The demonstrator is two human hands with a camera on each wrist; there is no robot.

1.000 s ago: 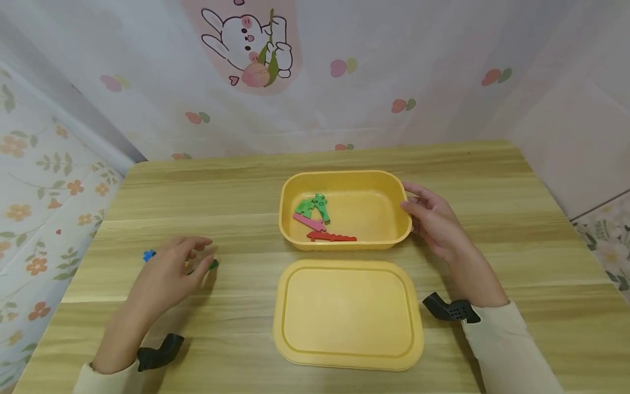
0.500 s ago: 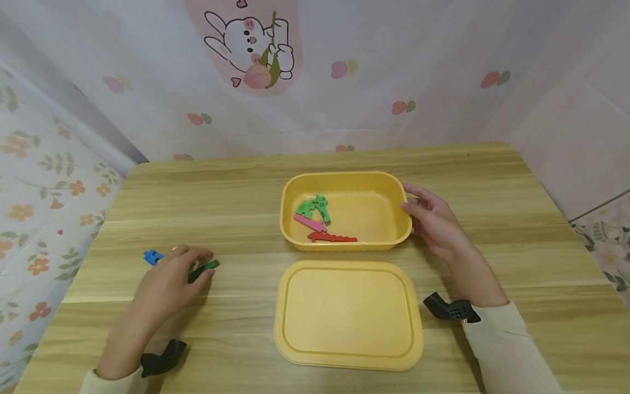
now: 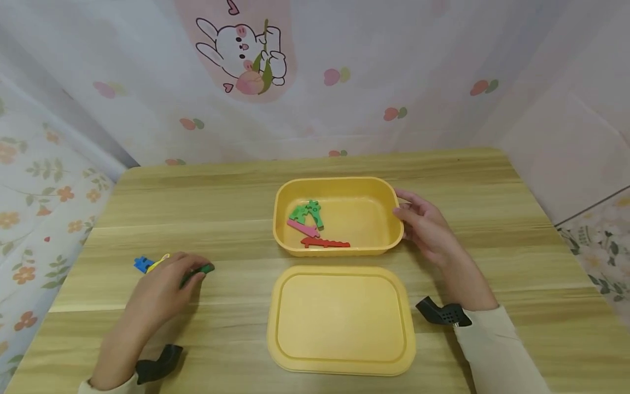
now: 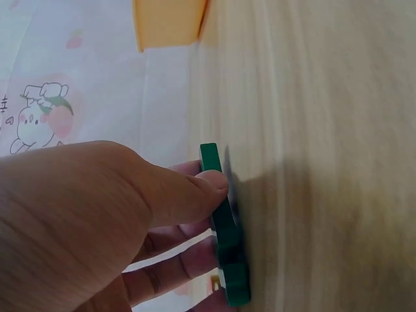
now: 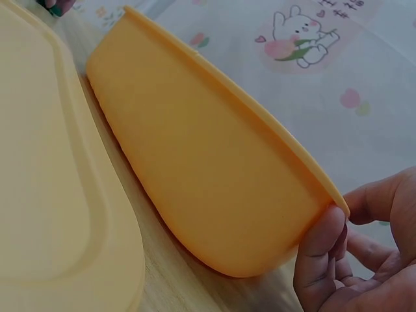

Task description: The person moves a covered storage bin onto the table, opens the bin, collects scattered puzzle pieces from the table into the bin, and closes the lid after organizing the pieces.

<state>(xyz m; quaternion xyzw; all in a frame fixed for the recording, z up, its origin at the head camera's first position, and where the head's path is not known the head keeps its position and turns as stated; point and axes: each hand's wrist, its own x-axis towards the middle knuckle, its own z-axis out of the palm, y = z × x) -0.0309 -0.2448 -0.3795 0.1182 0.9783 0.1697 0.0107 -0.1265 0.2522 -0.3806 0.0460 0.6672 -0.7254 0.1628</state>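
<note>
My left hand [image 3: 162,287] pinches a dark green puzzle piece [image 4: 224,224] between thumb and fingers, low over the table at the left. In the left wrist view this piece is thick and notched, its long edge close to the wood. Just beyond the hand lie a blue puzzle piece [image 3: 143,264] and a yellow piece [image 3: 157,264], the latter partly hidden. On the other side, my right hand [image 3: 429,230] holds the right end of a yellow box [image 5: 214,149], thumb and fingers at its rim. Inside the box are green pieces [image 3: 298,214], a pink piece [image 3: 302,227] and a red piece [image 3: 326,243].
A yellow lid [image 3: 342,323] lies flat in front of the box. The wooden table [image 3: 231,202] ends at the back against a white printed curtain [image 3: 315,120]. Another flowered cloth [image 3: 39,241] hangs on the left.
My left hand's thumb and fingers have closed on the dark green puzzle piece. More of the blue and yellow pieces shows behind it. The right hand keeps its hold on the box.
</note>
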